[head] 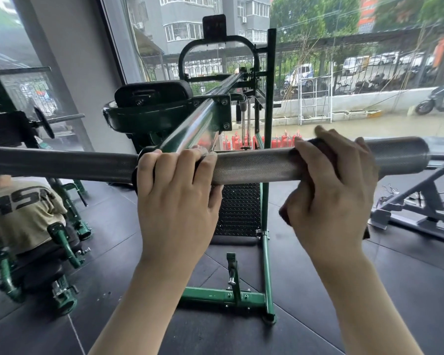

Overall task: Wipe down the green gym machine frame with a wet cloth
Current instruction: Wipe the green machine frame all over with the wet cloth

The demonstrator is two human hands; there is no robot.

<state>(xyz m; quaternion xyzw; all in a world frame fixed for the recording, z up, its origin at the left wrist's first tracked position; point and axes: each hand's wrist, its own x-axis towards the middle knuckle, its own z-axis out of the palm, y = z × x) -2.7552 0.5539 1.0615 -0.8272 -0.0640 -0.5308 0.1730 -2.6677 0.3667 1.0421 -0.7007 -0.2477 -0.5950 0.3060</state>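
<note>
Gym by big windows, dark rubber floor [305,290]. Left hand [176,201] curled over knurled crossbar [251,165] at its middle; right hand [331,193] just right of it, gripping dark cloth [323,152] wrapped on the bar. Green frame [265,252] below, between hands.

A second person in a beige printed T-shirt [18,211] is seated at the left on another green machine [62,242]. Red fire extinguishers [274,142] are lined up at the base of the window. A grey machine frame [420,201] is positioned at the right. A parked scooter [438,98] and cars [299,74] are seen outside.
</note>
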